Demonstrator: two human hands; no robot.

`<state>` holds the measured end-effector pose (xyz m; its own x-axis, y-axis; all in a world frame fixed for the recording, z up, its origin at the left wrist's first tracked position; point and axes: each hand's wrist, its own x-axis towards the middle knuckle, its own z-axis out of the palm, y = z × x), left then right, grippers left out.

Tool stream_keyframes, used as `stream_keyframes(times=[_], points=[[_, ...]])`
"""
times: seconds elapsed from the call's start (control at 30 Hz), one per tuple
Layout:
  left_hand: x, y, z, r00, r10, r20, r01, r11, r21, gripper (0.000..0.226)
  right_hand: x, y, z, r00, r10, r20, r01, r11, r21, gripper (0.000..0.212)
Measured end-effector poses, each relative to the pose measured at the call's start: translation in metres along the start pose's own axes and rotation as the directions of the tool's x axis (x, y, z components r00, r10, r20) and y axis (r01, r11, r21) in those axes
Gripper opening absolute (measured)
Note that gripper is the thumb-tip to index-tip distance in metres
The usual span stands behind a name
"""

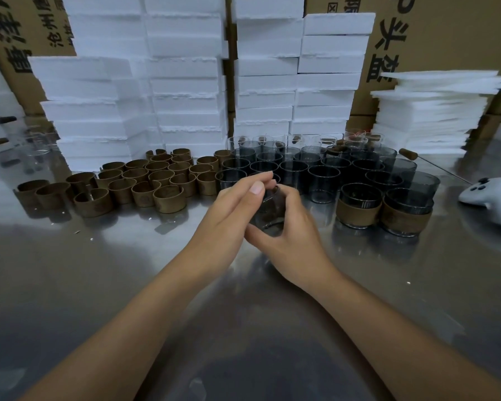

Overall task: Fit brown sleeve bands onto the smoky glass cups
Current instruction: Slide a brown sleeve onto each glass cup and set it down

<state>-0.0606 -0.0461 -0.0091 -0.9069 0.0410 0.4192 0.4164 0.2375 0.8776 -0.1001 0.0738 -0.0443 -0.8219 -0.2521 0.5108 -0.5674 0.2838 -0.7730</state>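
Both bare forearms reach in from the near edge and meet at centre. The right grip (288,227) curls round a smoky glass cup (268,217), thumb along its near side. The left grip (232,205) pinches its rim with thumb and nearly straight fingers.

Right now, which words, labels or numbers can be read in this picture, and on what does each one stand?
"头盔", below a cut-off "P": on the right cardboard box.
Tilted black characters on the left cardboard box: partly hidden, not readable.
Stamped marks on the brown sleeve bands: too blurred.
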Motion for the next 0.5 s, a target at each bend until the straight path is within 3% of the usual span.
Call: stream_keyframes(times=[0.5], points=[[0.0000,0.0008,0.0008,0.997,0.066,-0.047,-0.068,0.997,-0.039,0.030,0.0042,0.0043,-0.0034,0.975,0.136,-0.173,-0.144,0.989,-0.033,0.050]])
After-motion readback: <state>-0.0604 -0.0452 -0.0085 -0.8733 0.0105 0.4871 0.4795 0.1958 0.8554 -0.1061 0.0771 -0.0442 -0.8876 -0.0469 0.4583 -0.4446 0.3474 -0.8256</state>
